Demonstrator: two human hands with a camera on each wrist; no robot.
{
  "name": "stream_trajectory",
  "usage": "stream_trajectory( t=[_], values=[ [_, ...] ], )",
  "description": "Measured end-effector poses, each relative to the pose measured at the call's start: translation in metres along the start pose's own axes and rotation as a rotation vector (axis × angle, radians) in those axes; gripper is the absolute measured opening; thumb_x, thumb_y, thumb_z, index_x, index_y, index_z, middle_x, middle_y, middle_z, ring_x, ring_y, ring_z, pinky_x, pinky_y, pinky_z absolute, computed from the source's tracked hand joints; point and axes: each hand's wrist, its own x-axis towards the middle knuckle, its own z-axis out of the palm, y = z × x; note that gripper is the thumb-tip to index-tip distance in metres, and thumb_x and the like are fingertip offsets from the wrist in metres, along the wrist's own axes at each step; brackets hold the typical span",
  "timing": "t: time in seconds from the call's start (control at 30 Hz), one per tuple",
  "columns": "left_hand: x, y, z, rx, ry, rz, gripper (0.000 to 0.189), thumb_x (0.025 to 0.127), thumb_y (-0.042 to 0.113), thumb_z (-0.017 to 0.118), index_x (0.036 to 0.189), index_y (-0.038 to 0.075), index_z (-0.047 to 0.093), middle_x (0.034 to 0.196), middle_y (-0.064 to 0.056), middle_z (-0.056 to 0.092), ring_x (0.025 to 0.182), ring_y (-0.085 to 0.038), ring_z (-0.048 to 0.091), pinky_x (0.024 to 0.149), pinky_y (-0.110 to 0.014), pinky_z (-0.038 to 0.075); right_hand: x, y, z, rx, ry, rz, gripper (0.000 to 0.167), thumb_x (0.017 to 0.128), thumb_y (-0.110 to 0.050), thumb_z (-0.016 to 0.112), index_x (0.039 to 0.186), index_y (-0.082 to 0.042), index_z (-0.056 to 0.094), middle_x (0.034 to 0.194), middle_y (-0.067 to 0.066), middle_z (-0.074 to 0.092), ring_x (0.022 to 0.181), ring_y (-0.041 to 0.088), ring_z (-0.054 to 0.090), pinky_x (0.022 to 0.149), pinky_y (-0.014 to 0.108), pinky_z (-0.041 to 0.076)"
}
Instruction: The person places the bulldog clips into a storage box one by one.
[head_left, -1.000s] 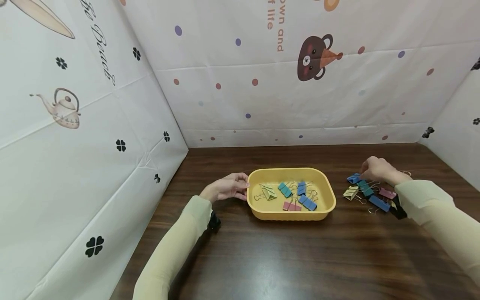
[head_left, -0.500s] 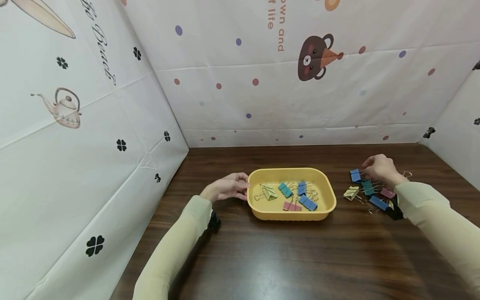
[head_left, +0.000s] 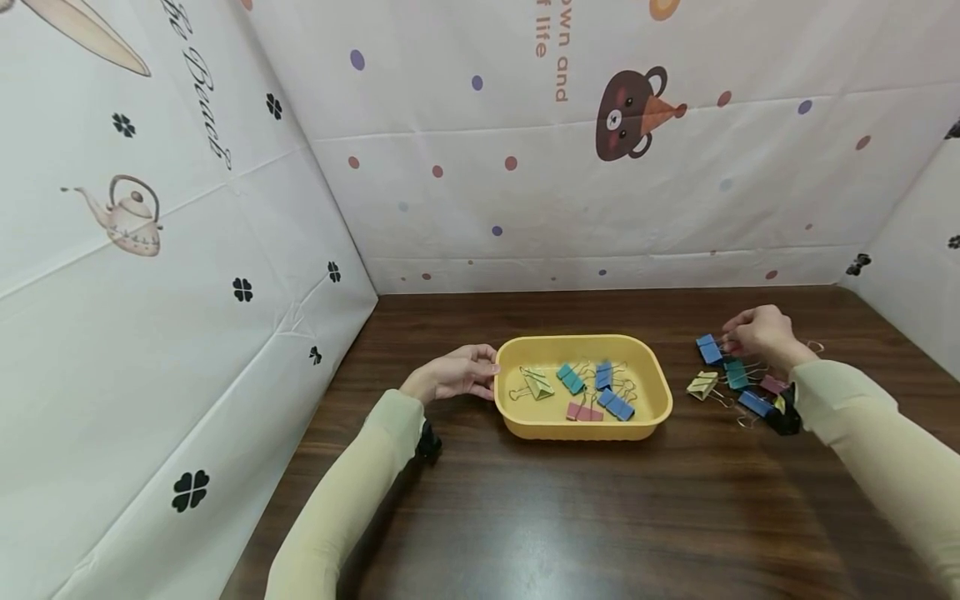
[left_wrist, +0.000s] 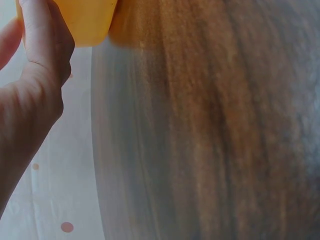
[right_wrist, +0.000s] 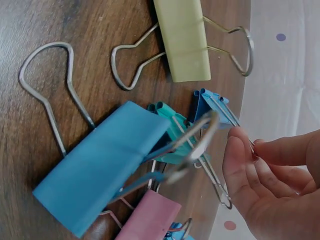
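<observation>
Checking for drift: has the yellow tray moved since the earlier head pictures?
No; in the head view, the yellow tray shows no visible shift in any direction against the printed bear.

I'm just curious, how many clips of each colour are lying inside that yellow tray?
Blue clips: 2
Teal clip: 1
Pink clip: 1
Yellow clip: 1
Total in the tray: 5
</observation>
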Motion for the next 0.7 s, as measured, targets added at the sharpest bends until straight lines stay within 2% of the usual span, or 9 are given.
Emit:
stream_trajectory(
  t=[0.17,0.33,0.7],
  values=[
    [0.0,0.0,0.0,0.009,0.007,-0.003,0.012,0.1,0.004,0.048,0.111,0.005,0.043,0.085,-0.008,0.057,0.073,-0.017,0.06,0.069,-0.03,0.06,0.0,-0.007,-0.001,0.014,-0.027,-0.02,0.032,0.097,-0.001,0.045,0.119,0.022,0.049,0.071,0.004,0.071,0.064,0.013,0.07,0.067,0.038,0.061],
    [0.0,-0.001,-0.001,0.006,0.008,-0.005,0.012,0.1,0.004,0.048,0.111,0.005,0.043,0.086,-0.008,0.057,0.073,-0.016,0.06,0.068,-0.03,0.059,0.0,-0.015,0.002,0.016,-0.013,-0.03,0.032,0.095,0.0,0.048,0.119,0.021,0.05,0.071,0.004,0.072,0.063,0.015,0.071,0.065,0.035,0.061],
    [0.0,0.0,0.0,0.003,0.005,0.0,0.012,0.1,0.004,0.048,0.11,0.005,0.043,0.083,-0.006,0.057,0.073,-0.016,0.06,0.068,-0.03,0.059,-0.002,-0.039,0.007,0.023,-0.026,-0.065,0.029,0.097,0.0,0.046,0.117,0.02,0.051,0.074,0.006,0.072,0.067,0.017,0.071,0.067,0.037,0.061]
  ],
)
